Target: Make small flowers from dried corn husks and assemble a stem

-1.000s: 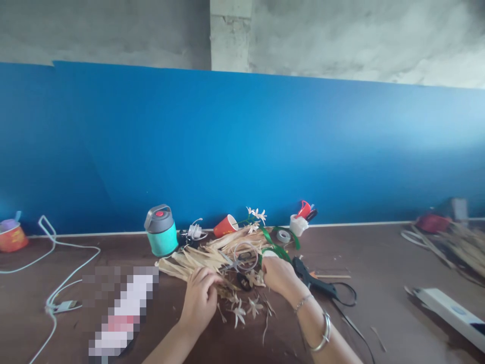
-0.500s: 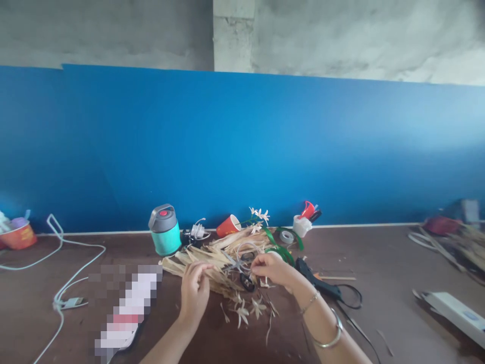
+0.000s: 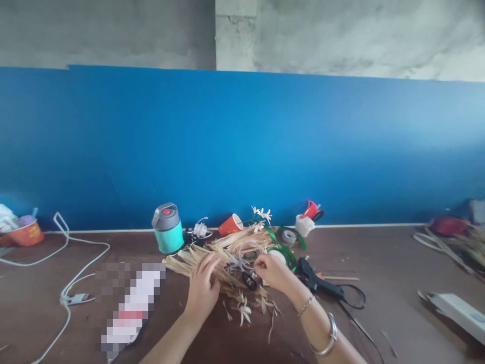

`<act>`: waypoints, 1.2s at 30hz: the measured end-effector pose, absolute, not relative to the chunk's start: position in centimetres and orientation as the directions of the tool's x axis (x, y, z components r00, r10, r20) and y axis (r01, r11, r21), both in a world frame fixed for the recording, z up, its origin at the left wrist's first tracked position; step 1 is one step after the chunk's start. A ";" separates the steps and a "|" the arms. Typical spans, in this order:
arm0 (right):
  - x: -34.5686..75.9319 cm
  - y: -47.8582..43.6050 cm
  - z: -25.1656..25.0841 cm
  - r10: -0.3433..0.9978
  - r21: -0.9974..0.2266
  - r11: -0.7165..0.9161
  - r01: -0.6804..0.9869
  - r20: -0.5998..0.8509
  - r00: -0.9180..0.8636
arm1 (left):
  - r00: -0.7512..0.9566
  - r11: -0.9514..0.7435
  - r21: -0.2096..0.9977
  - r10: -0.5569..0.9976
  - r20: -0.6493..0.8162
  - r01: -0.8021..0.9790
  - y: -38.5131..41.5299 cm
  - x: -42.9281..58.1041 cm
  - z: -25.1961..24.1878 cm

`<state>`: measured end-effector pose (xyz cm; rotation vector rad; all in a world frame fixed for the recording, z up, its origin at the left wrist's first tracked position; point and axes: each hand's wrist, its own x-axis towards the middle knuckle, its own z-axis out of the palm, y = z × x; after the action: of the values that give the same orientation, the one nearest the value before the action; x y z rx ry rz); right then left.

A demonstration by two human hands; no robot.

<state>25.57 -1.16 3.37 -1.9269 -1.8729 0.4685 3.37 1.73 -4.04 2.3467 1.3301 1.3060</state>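
My left hand (image 3: 204, 285) lies over the near edge of the dried husks (image 3: 182, 263), its fingers apart and nothing visible in it. On the right, my right hand (image 3: 271, 270) has its fingers pinched together beside the scissors (image 3: 249, 280); what they hold, if anything, is too small to tell. A loop of pale cord (image 3: 250, 244) rises just behind these fingers. White husk flowers (image 3: 244, 311) lie on the table in front of the hands. More white flowers on a green stem (image 3: 261, 215) stick out of a tipped orange cup (image 3: 230, 225).
A teal jar (image 3: 168, 237) stands at the back left. Behind my right hand are green ribbon (image 3: 290, 258), a tape roll (image 3: 289, 236) and a white cup (image 3: 304, 225). A black glue gun (image 3: 322, 285) lies right of my wrist. White cable (image 3: 68, 283) and a white box (image 3: 460, 311) lie farther out.
My left hand has moved a little right and its fingers have spread over the husks. My right hand stays pinched near the scissors. The view has shifted slightly.
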 end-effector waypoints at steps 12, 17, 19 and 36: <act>24.3 -1.1 3.1 0.992 -0.578 0.078 0.813 0.127 -0.005 | 0.074 -0.462 0.521 0.794 0.603 0.717 1.1 3.3 -3.2; 23.0 -1.2 1.5 0.957 -0.674 0.287 0.681 0.234 -0.171 | 0.126 -0.462 0.516 0.820 0.559 0.721 1.7 3.0 -4.1; 22.5 -1.3 0.8 0.923 -0.665 0.384 0.640 0.277 -0.266 | 0.146 -0.502 0.526 0.804 0.577 0.686 2.2 2.9 -4.5; 23.8 -0.4 1.3 0.952 -0.835 0.290 0.468 0.300 -0.055 | -0.078 -0.519 0.485 0.623 0.779 0.704 1.9 2.4 -2.2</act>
<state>23.80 -0.45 1.34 -1.3121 -1.6689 0.6838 2.44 1.86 -2.16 2.1825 1.5744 1.7613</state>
